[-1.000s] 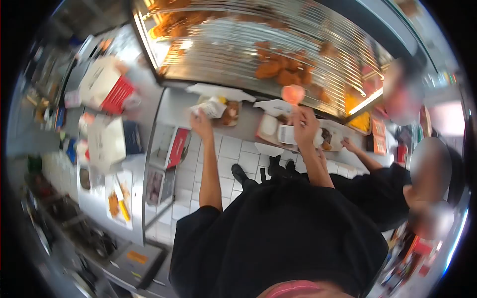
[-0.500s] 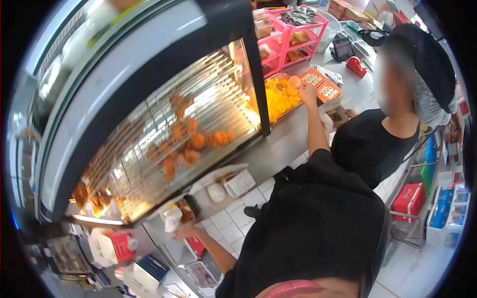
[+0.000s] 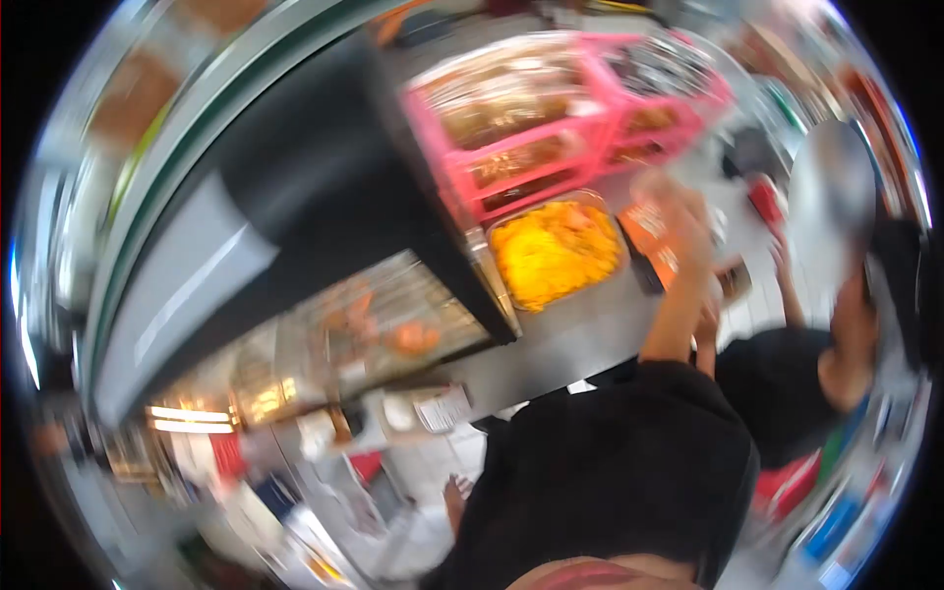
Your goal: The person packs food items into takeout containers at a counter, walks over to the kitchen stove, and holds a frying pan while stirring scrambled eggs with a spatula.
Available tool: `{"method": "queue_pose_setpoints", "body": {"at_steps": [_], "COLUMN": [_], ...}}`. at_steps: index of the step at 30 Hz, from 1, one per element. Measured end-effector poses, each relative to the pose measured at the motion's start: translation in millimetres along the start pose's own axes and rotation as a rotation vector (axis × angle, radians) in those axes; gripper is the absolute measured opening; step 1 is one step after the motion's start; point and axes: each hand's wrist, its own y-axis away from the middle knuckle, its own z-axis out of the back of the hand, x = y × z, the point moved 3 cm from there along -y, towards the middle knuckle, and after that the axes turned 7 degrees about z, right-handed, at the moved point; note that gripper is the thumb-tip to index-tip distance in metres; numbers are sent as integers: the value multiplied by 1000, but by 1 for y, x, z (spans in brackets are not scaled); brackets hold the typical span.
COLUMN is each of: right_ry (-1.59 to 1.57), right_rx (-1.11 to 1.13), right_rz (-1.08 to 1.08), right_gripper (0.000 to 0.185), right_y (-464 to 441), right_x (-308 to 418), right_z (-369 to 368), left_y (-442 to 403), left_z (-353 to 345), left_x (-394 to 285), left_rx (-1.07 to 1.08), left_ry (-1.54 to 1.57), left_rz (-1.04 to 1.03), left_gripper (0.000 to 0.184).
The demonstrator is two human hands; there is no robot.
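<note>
My right hand (image 3: 678, 221) is raised above the orange printed boxes (image 3: 644, 226) on the counter. Motion smears its fingers, so whether it holds anything is unclear. Just left of it sits a tray (image 3: 623, 258) of loose yellow food (image 3: 556, 251), with an orange-pink patch near its upper right that I cannot make out. Low beside my body, my left hand (image 3: 458, 488) hangs over the tiled floor, fingers apart and nothing in them.
A glass-fronted warmer (image 3: 374, 329) with fried pieces stands on the left. Behind the tray is a pink rack (image 3: 521, 157) of packed items. At right, a co-worker in black (image 3: 777, 393) reaches toward the counter. A red tape dispenser (image 3: 764, 200) lies farther back.
The view has swung. My right hand has left the yellow food and the orange cup it held, moving right over the boxes. My left hand has drawn back from the white item under the warmer.
</note>
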Motion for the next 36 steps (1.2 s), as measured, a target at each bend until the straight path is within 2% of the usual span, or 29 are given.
{"method": "queue_pose_setpoints", "body": {"at_steps": [2,4,5,6,7,8,9,10,12,13,16,17,18,20,21,22,24,25,27,29,31,34,35,36], "right_ry": [-537,-1165,-1374,-1579,-1655,-1694,-1652,-1583,-1310,-1128,-803,-905,-890,-815,-718,-716,-686,-735,-811,-841,-882,-945,-986,-988], "right_rx": [343,815,1065,1278,1488,1700,1808,1906,2258,2402,2414,2303,2248,2153,2226,2275,2396,2432,2499,2513,2506,2434,2403,2404], "right_rz": [213,307,254,232,166,84,7,-63,-227,-296,-45,40,179,442,510,468,353,291,157,79,-47,-178,-289,-297], "right_gripper": [15,14,14,13,14,15,13,11,7,5,11,25,30,40,45,44,43,43,43,42,41,40,40,40], "right_y": [-10,9,39,65,95,124,162,201,272,306,395,423,460,518,544,567,604,620,644,666,685,725,739,754], "right_x": [38,77,94,118,133,146,158,169,197,211,279,302,320,338,352,367,398,415,451,486,524,571,588,598], "right_z": [-52,-118,-151,-176,-199,-221,-235,-251,-282,-294,-329,-340,-354,-372,-381,-392,-396,-398,-400,-404,-413,-443,-456,-470], "left_y": [16,27,34,48,52,59,77,96,113,108,142,146,130,159,158,152,122,127,117,107,93,112,121,112], "left_z": [-50,-87,-95,-102,-109,-114,-108,-97,-96,-111,-114,-117,-134,-94,-78,-54,-12,36,117,199,272,352,364,353], "left_x": [26,50,63,62,60,64,64,61,83,107,155,173,212,230,251,275,344,358,404,447,483,492,492,495], "left_rx": [155,196,131,-28,-150,-150,-160,-169,-202,-191,-209,-223,-247,-328,-424,-532,-736,-774,-1020,-1178,-1211,-1213,-1225,-1215], "left_ry": [-51,-60,-17,147,125,156,263,355,631,899,1232,1293,1254,1354,1360,1357,1071,1061,816,678,887,1380,1376,1392], "left_rz": [-7,-53,-45,0,82,140,147,140,182,222,363,361,332,400,332,261,233,262,264,251,187,162,148,128], "left_gripper": [58,57,57,63,65,64,63,63,59,54,52,51,51,47,45,43,45,48,50,50,48,44,41,41]}}
